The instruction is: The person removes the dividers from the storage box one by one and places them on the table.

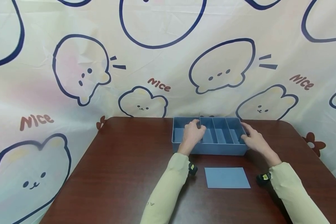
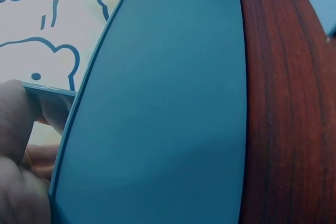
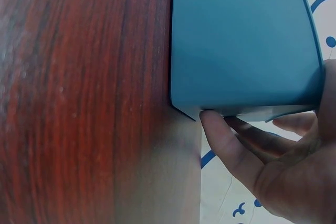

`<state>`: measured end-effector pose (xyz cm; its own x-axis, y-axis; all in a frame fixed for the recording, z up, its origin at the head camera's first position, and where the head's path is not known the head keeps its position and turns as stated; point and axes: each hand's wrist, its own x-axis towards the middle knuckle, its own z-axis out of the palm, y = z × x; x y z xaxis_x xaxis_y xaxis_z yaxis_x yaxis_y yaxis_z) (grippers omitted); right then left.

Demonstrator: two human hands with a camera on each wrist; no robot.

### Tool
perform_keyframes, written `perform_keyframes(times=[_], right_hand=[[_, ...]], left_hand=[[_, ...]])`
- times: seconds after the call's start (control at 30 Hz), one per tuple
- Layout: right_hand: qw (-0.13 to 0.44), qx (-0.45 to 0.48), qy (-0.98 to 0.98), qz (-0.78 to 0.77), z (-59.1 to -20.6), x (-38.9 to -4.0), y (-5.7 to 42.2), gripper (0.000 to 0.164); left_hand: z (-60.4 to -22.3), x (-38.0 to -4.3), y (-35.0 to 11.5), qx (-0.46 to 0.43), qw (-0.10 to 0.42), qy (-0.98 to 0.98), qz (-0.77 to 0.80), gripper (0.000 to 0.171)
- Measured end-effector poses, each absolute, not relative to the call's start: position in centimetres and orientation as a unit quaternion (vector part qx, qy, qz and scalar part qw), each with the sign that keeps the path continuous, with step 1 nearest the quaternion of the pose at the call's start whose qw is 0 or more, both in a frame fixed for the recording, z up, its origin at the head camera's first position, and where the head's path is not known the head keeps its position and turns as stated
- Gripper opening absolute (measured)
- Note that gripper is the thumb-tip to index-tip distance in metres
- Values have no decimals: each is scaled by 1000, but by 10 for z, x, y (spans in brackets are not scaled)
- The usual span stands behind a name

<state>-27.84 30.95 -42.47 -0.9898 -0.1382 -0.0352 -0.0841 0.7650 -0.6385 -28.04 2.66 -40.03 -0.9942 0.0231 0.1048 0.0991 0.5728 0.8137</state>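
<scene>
Blue box (image 1: 217, 150) between my two hands

My left hand (image 1: 192, 136) reaches over the front wall, thumb and fingers pinching the top of an upright divider (image 2: 54, 94) that rises above the rim. My right hand (image 1: 256, 141) grips the box's right end, its fingers against the outer wall. Right of the pinched divider, two more partitions (image 1: 223, 130) stand inside; the compartment to its left is wider. The box sits at the far edge of a dark wooden table (image 1: 114, 174). Nearer me, a flat blue panel (image 1: 226, 178) lies between my forearms. Behind everything hangs a cartoon-printed cloth (image 1: 179, 65) reading "Nice".
</scene>
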Motion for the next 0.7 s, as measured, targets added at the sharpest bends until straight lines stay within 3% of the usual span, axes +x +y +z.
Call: perform_keyframes(times=[0.7], right_hand=[[42, -59, 939, -335, -423, -278, 309, 65]], left_hand=[[-386, -280, 28, -26, 28, -893, -449, 48]])
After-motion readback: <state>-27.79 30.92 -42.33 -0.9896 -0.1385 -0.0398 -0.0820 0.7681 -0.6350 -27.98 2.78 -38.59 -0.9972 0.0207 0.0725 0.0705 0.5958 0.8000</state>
